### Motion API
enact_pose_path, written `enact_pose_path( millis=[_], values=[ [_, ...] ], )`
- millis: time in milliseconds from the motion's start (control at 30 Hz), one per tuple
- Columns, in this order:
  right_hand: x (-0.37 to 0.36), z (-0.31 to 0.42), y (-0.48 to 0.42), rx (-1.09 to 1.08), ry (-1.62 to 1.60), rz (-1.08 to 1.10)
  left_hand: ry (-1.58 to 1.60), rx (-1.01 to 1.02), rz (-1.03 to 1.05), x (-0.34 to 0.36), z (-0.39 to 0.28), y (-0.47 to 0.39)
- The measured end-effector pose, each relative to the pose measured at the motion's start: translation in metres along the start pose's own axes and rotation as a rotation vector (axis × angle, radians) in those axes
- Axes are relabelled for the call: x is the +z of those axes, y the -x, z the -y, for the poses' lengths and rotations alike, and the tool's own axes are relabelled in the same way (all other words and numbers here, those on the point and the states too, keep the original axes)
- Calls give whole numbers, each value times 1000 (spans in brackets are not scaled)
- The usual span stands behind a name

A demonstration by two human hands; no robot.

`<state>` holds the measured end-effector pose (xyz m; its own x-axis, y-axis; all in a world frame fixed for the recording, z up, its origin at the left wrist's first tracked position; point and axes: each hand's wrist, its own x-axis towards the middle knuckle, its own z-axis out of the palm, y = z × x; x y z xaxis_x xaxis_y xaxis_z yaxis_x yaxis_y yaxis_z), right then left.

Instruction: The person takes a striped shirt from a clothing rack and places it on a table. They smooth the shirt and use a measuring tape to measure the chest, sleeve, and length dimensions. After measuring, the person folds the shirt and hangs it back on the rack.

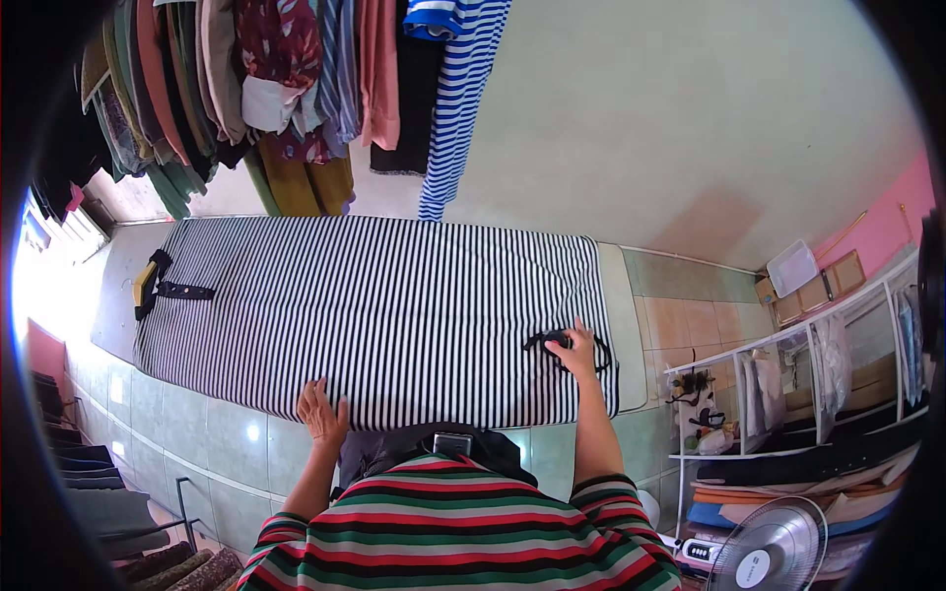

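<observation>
A black-and-white striped garment (384, 303) lies spread over a long padded board or table (619, 288). At its left end are a black collar and a buttoned black placket (186, 291), with a yellow hanger (144, 284) in the collar. My left hand (322, 412) rests on the garment's near edge, fingers apart and holding nothing. Near the right end, my right hand (576, 349) is at a small dark object (556, 340) with a black cord or strap (604, 353) around it; the fingers partly hide it, and a firm hold cannot be made out.
Clothes (281, 89) hang beyond the far edge, a blue-and-white striped one (464, 111) reaching down to the board. At right stand a white-framed shelf (739, 354) with bagged items and a fan (768, 550). A dark metal rack (183, 502) and folded cloths (89, 473) are at lower left.
</observation>
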<state>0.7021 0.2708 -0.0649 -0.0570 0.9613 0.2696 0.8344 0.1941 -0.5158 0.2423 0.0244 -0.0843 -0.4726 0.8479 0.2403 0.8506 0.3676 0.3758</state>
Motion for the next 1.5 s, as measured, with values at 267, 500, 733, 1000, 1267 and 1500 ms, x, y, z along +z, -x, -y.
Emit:
enact_pose_path(
  millis=[267, 500, 733, 1000, 1267, 1500],
  values=[
    [50, 46, 21, 129, -159, -310, 449, 141, 83, -39, 71, -45],
    [119, 170, 67, 323, -288, -387, 209, 20, -231, -89, 259, -106],
    [160, 275, 120, 270, -35, -256, -228, -493, -399, -164, 481, -176],
    [166, 296, 131, 422, 97, -207, -81, -706, 62, -162, 566, -243],
    [212, 379, 158, 169, 19, -137, 131, -529, 4, -121, 547, -243],
    [250, 483, 176, -186, -556, 493, 392, -100, -67, -154, 435, -203]
  ],
)
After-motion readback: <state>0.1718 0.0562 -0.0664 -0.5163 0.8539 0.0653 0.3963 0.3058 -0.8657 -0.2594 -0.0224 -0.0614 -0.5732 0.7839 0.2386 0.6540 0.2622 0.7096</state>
